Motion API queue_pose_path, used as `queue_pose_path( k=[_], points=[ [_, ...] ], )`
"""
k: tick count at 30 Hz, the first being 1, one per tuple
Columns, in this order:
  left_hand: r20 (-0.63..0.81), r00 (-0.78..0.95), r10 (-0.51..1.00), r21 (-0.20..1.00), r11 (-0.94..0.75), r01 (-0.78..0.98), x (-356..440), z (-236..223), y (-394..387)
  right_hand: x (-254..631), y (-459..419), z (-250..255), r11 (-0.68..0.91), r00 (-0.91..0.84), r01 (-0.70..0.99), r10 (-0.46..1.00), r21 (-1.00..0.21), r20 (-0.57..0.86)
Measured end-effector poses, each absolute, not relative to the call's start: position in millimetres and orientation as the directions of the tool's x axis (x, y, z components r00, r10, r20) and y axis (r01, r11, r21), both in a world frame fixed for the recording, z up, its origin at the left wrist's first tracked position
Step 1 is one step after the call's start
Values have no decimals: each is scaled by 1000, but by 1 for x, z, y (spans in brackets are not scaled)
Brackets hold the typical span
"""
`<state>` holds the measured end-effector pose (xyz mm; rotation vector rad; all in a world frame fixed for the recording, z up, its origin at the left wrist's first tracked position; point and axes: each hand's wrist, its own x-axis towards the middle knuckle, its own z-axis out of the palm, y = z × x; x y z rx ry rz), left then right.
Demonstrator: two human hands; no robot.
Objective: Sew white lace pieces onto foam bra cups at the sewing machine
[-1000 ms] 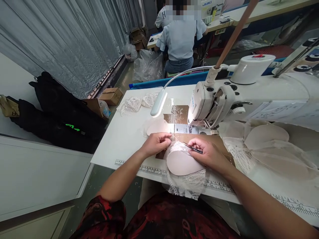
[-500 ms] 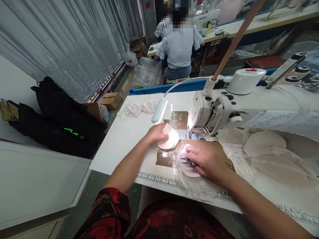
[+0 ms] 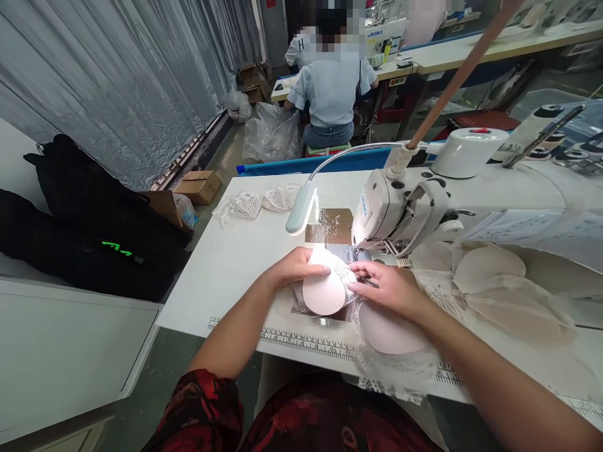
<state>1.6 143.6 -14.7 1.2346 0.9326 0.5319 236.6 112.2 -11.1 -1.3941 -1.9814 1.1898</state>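
Observation:
My left hand [image 3: 294, 267] is closed on a pale bra cup [image 3: 324, 296] with lace along its upper edge, its thumb lying across the cup. At the cup's right edge is my right hand [image 3: 389, 285], its fingers closed around small metal thread snips [image 3: 370, 282]. The snips' tips point toward the lace; whether they touch it I cannot tell. A second pale cup [image 3: 393, 329] with lace trim lies under my right wrist, its lace hanging over the table's front edge. Just behind both hands stands the sewing machine's head [image 3: 377, 207].
A lamp [image 3: 302, 207] on a bent neck lights the work. Lace cups [image 3: 247, 207] lie at the table's far left, and more cups [image 3: 490, 270] sit under the machine arm. A printed ruler [image 3: 306, 342] runs along the front edge. Another person [image 3: 330, 88] sits ahead.
The left-hand cup has come down and toward me, its lace spread. My right hand has moved up from the second cup to its edge with the snips. The view has shifted slightly.

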Motion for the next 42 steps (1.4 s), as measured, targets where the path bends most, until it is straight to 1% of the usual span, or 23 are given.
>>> queue_pose_path(
  k=[2,5,7,9,11,14,17,21,23,25,28,30,33,36,39,42],
  points=[
    [-301,558,773,952,276,131,0,-15,143,230,113,-16,144,-402,546,909,-826,-107],
    [-286,554,782,958,237,159,-3,-15,144,230,114,-19,200,-487,571,863,-796,-133],
    [-273,556,785,962,215,167,-3,-14,145,232,115,-20,181,-525,512,840,-840,-139],
    [-247,569,784,969,184,167,0,-15,145,231,116,-21,121,-485,404,869,-907,-100],
    [-204,586,784,978,134,162,6,-17,143,227,116,-22,87,-424,342,903,-936,-71],
    [-158,593,789,984,77,160,14,-19,140,222,114,-20,125,-406,382,913,-916,-45],
    [-162,576,801,981,65,184,17,-18,137,221,112,-16,146,-377,424,926,-894,-28],
    [-162,591,790,981,61,187,17,-17,137,222,111,-14,142,-377,414,926,-899,-27],
    [-175,598,782,980,81,181,17,-19,137,222,111,-15,146,-388,407,921,-902,-26],
    [-210,601,771,977,136,166,18,-21,138,224,112,-19,131,-386,397,922,-908,-36],
    [-253,618,745,966,234,114,17,-25,139,228,113,-26,58,-361,313,931,-948,-62],
    [-259,630,732,960,264,89,16,-25,140,234,113,-30,3,-331,274,939,-962,-91],
    [-253,634,731,958,278,62,15,-24,142,242,113,-30,-44,-316,328,936,-944,-154],
    [-262,614,745,954,297,47,16,-22,142,245,113,-27,-79,-370,336,906,-939,-208],
    [-287,591,754,946,320,51,18,-22,141,242,113,-25,-67,-416,308,887,-949,-198],
    [-303,591,748,939,341,49,19,-25,141,236,113,-25,6,-438,311,888,-950,-138]
  ],
)
